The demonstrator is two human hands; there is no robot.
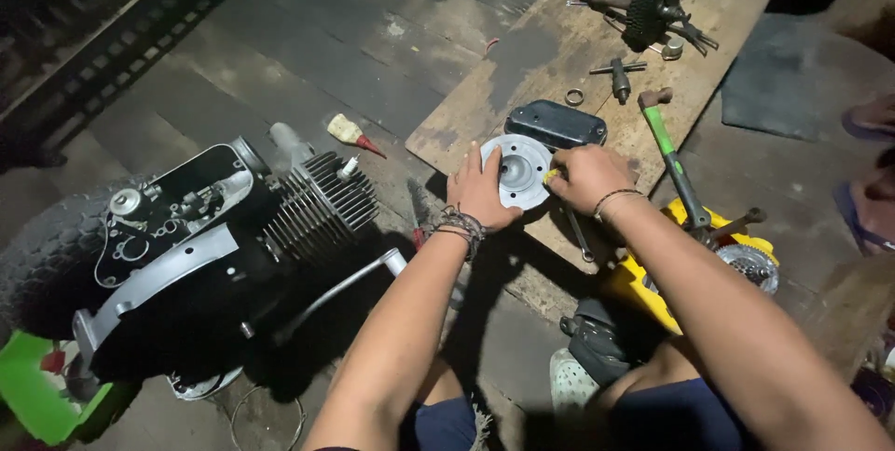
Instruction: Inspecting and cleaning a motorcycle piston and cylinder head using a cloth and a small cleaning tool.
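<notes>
A round grey metal engine cover (518,167) lies on a wooden board (550,50). My left hand (479,192) rests flat against the cover's left edge and steadies it. Curled over the cover's right edge, my right hand (584,175) pinches a small yellow piece (551,175) against it. What the yellow piece is cannot be told. Just behind the round cover sits a black oblong cover (556,123).
A small engine (224,236) with cooling fins lies on the floor at left, beside a tyre (47,255). On the board: a hammer with a green handle (673,160), a toothed sprocket (650,11), a T-shaped tool (619,73), a ring (574,97). A yellow container (653,283) by my knee.
</notes>
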